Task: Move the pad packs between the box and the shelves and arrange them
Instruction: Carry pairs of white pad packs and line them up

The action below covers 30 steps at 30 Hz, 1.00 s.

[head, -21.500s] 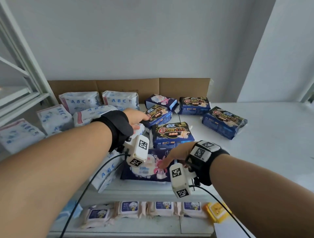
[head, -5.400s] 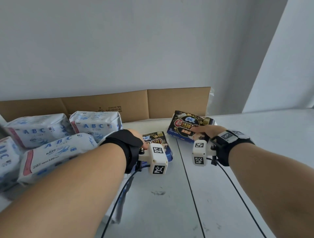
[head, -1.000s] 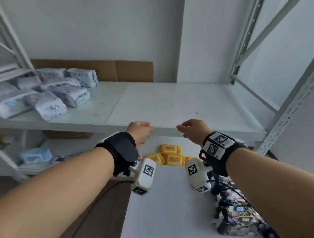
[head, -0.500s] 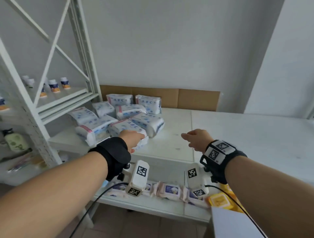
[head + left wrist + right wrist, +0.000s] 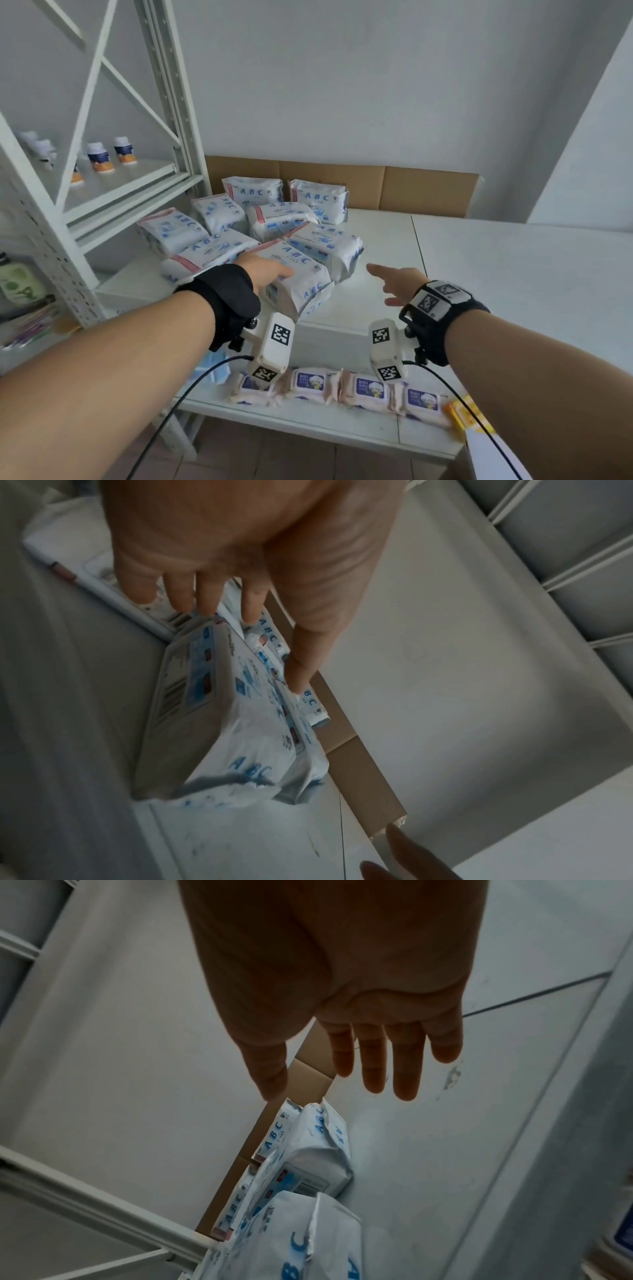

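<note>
Several white pad packs printed ABC [image 5: 274, 222] lie heaped on the left of the white shelf board [image 5: 376, 308]. My left hand [image 5: 270, 274] rests on top of the nearest pack [image 5: 305, 277], at the board's front edge. In the left wrist view its fingers [image 5: 209, 599] stretch straight over that pack [image 5: 212, 723]. My right hand [image 5: 390, 281] hovers to the right of the heap, fingers spread and straight, holding nothing. In the right wrist view the packs [image 5: 318, 1150] lie below and ahead of its fingertips [image 5: 373, 1080].
Flat cardboard [image 5: 411, 192] stands against the back wall. A white rack post [image 5: 171, 102] rises at the left, and small bottles [image 5: 102, 161] stand on its shelf. On the lower shelf lie pink wipe packs [image 5: 363, 390] in a row, yellow packs [image 5: 459, 411] and blue masks [image 5: 212, 370].
Both hands have moved forward toward the white packs. The left hand now lies on the nearest pack and the right hand's fingers have straightened. The dark blue packs seen earlier are gone from the shelf.
</note>
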### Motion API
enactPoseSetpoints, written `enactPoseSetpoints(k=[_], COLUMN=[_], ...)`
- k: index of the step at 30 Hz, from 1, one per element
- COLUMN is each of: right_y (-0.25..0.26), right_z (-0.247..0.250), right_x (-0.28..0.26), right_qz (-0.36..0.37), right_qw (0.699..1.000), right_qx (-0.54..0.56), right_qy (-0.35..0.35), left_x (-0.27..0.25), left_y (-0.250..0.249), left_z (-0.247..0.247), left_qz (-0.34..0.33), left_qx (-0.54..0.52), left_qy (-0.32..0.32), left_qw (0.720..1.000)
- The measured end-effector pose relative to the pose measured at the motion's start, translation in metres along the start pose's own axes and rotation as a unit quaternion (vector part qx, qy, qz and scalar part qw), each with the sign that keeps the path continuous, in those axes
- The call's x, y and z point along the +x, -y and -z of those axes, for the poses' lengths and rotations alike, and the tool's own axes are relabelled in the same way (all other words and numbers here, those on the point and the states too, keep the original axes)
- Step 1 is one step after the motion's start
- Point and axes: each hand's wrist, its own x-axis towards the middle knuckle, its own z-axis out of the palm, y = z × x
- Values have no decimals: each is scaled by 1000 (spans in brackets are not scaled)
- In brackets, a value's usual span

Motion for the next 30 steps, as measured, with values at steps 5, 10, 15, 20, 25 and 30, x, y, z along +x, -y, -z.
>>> enactPoseSetpoints(k=[5, 10, 15, 20, 25, 30], right_y=[21, 39, 50, 61, 63, 72], right_z=[-13, -19, -32, -50, -62, -65], right_x=[41, 87, 109, 122, 123, 125], right_qz=[-7, -26, -53, -70, -95, -98], right_qw=[1000, 998, 995, 981, 962, 973], right_qx=[11, 13, 31, 117, 180, 149], right_qy=[10, 56, 74, 140, 181, 144], left_x=[36, 71, 95, 111, 111, 113], left_y=[-23, -41, -40, -38, -33, -28], left_z=[11, 12, 11, 14, 5, -2], left_qz=[1, 13, 70, 86, 83, 75], left_qx=[118, 286, 304, 261, 218, 120], left_qy=[10, 43, 115, 148, 245, 337], left_qw=[993, 957, 943, 950, 941, 931])
